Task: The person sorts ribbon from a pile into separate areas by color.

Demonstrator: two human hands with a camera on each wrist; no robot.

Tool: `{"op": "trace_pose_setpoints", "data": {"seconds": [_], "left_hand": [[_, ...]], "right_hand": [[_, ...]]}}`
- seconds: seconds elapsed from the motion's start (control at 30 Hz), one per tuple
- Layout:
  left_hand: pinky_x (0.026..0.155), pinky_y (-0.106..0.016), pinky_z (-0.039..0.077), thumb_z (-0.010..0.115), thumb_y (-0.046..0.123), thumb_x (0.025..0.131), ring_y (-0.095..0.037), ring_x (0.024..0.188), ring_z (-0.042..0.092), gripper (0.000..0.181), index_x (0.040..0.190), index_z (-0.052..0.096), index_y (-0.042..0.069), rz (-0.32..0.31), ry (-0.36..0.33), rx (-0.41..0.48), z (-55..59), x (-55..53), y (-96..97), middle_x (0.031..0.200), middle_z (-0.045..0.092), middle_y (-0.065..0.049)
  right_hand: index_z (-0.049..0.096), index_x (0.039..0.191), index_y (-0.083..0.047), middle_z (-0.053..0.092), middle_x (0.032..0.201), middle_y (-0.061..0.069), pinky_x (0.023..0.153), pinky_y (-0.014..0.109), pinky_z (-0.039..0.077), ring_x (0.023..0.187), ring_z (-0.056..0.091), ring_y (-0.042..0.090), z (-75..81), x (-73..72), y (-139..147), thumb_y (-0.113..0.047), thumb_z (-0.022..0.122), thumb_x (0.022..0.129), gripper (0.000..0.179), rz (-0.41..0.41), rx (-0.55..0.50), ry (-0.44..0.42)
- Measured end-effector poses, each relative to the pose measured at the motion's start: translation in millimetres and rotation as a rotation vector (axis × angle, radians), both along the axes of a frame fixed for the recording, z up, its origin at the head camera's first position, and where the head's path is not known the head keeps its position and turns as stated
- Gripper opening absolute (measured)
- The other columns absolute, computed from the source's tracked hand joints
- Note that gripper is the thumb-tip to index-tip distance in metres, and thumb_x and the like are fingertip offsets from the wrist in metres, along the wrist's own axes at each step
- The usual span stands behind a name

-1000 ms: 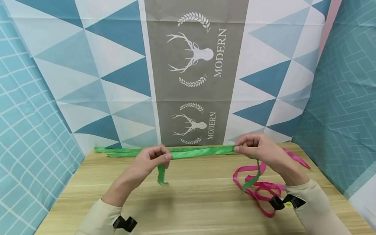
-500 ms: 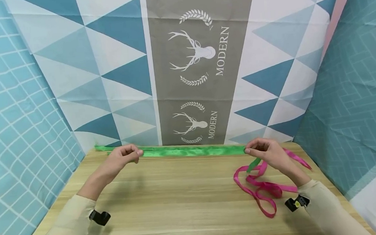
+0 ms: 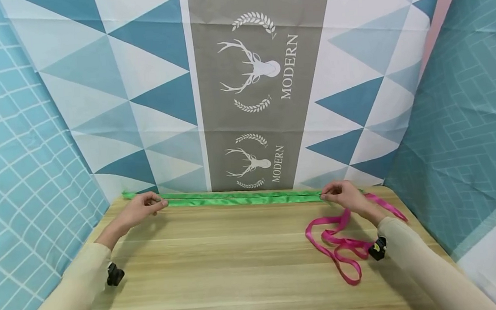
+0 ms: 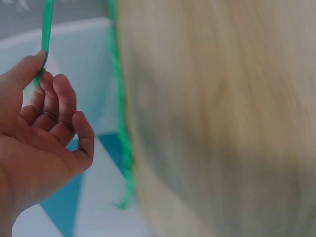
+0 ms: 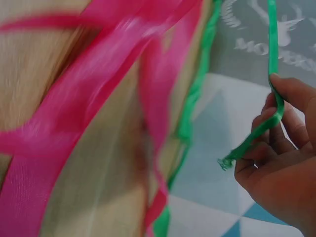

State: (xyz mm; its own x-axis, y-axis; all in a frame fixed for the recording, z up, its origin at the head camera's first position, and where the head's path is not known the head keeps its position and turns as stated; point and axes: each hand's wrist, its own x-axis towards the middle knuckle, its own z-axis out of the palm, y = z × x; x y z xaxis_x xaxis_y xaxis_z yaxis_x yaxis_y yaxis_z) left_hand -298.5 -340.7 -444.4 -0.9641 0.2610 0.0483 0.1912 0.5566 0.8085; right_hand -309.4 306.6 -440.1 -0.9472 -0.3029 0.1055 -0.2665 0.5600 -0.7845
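Observation:
A green ribbon (image 3: 234,202) is stretched straight from side to side between my two hands, near the back of the wooden table. My left hand (image 3: 139,209) pinches its left end between thumb and forefinger, seen close in the left wrist view. Toward the other end, my right hand (image 3: 344,196) pinches it too, and a short frayed tail (image 5: 247,143) hangs past the fingers in the right wrist view. Just behind, a second green ribbon (image 4: 118,84) lies along the table's back edge. Beside my right hand, a pink ribbon (image 3: 337,255) lies in loose loops.
The wooden tabletop (image 3: 223,275) spreads out in front of the hands. A patterned cloth with deer prints (image 3: 249,71) hangs behind it, with a blue tiled sheet (image 3: 8,146) on the left and a teal sheet (image 3: 469,106) on the right.
My left hand has slid left along the green ribbon to its end, lengthening the taut stretch. The tail left of it is gone from view. My right hand keeps its pinch, roughly in place.

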Motion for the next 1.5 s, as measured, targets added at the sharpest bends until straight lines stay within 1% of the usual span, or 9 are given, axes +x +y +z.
{"op": "trace_pose_setpoints", "data": {"seconds": [0.2, 0.37, 0.5, 0.63, 0.77, 0.83, 1.07, 1.27, 1.5], "left_hand": [[0.072, -0.043, 0.051, 0.055, 0.025, 0.108, -0.034, 0.084, 0.062, 0.035, 0.121, 0.063, -0.007, 0.083, 0.041, -0.074, -23.0, -15.7, -23.0, 0.101, 0.065, -0.022], [0.073, -0.040, 0.054, 0.055, 0.026, 0.108, -0.030, 0.087, 0.067, 0.038, 0.125, 0.058, -0.009, 0.063, 0.016, -0.089, -35.1, -19.1, -18.4, 0.107, 0.065, -0.022], [0.070, -0.043, 0.055, 0.057, 0.026, 0.107, -0.032, 0.085, 0.068, 0.037, 0.126, 0.058, -0.006, 0.020, 0.041, -0.131, -30.9, -23.1, 8.7, 0.108, 0.064, -0.023], [0.073, -0.048, 0.054, 0.062, 0.022, 0.104, -0.031, 0.087, 0.066, 0.031, 0.121, 0.063, -0.005, -0.048, 0.116, -0.265, -22.2, -30.5, 40.1, 0.106, 0.066, -0.019], [0.074, -0.044, 0.054, 0.068, 0.015, 0.100, -0.022, 0.083, 0.064, 0.018, 0.107, 0.073, 0.000, -0.130, 0.178, -0.424, -18.0, -38.1, 57.9, 0.095, 0.069, -0.009], [0.069, -0.041, 0.052, 0.070, 0.012, 0.098, -0.018, 0.075, 0.061, 0.011, 0.098, 0.075, 0.003, -0.158, 0.177, -0.453, -16.3, -40.6, 60.1, 0.088, 0.069, -0.005], [0.061, -0.034, 0.036, 0.069, 0.013, 0.098, -0.013, 0.056, 0.038, 0.025, 0.076, 0.066, 0.004, -0.142, 0.131, -0.489, -11.3, -46.1, 38.2, 0.063, 0.049, 0.004], [0.061, -0.036, 0.041, 0.067, 0.013, 0.099, -0.017, 0.060, 0.048, 0.017, 0.084, 0.070, 0.005, -0.056, 0.099, -0.553, -11.0, -46.3, 11.3, 0.072, 0.059, 0.000], [0.054, -0.033, 0.033, 0.059, 0.010, 0.097, -0.014, 0.052, 0.038, 0.030, 0.068, 0.056, 0.011, 0.023, 0.103, -0.555, -16.8, -44.6, -0.9, 0.056, 0.041, 0.004]], "right_hand": [[0.071, 0.107, 0.002, 0.068, 0.097, 0.012, 0.079, 0.044, 0.053, 0.089, 0.063, 0.029, -20.0, -21.3, 0.7, -0.008, 0.068, 0.099, 0.013, 0.021, 0.042, -0.003], [0.071, 0.105, 0.002, 0.067, 0.093, 0.008, 0.075, 0.038, 0.052, 0.085, 0.062, 0.023, -21.8, -22.7, -3.5, -0.003, 0.068, 0.097, 0.010, 0.046, 0.104, 0.011], [0.071, 0.106, 0.003, 0.065, 0.090, 0.007, 0.070, 0.037, 0.050, 0.080, 0.059, 0.025, -15.3, -18.9, -2.7, -0.004, 0.068, 0.097, 0.011, 0.046, 0.135, 0.045], [0.070, 0.107, 0.004, 0.064, 0.089, 0.006, 0.068, 0.037, 0.049, 0.080, 0.059, 0.026, -9.8, -16.7, 1.6, -0.006, 0.068, 0.098, 0.013, 0.042, 0.156, 0.037], [0.068, 0.110, 0.005, 0.065, 0.090, 0.008, 0.069, 0.038, 0.049, 0.082, 0.060, 0.026, -6.5, -16.3, 6.7, -0.007, 0.068, 0.099, 0.016, 0.048, 0.163, 0.018], [0.068, 0.110, 0.006, 0.065, 0.090, 0.009, 0.068, 0.037, 0.049, 0.081, 0.060, 0.025, -5.7, -16.4, 9.2, -0.007, 0.068, 0.099, 0.017, 0.052, 0.165, 0.027], [0.069, 0.107, 0.006, 0.066, 0.090, 0.010, 0.070, 0.037, 0.050, 0.081, 0.061, 0.023, -11.8, -20.8, 14.0, -0.004, 0.069, 0.097, 0.015, 0.064, 0.170, 0.040], [0.071, 0.099, -0.001, 0.068, 0.089, 0.005, 0.075, 0.041, 0.052, 0.081, 0.063, 0.020, -20.2, -32.1, 6.5, -0.005, 0.071, 0.096, 0.006, 0.041, 0.222, 0.016], [0.071, 0.096, 0.002, 0.068, 0.087, 0.007, 0.074, 0.043, 0.054, 0.079, 0.063, 0.021, -24.3, -37.1, 0.7, -0.003, 0.072, 0.094, 0.006, 0.007, 0.265, 0.054]]}}
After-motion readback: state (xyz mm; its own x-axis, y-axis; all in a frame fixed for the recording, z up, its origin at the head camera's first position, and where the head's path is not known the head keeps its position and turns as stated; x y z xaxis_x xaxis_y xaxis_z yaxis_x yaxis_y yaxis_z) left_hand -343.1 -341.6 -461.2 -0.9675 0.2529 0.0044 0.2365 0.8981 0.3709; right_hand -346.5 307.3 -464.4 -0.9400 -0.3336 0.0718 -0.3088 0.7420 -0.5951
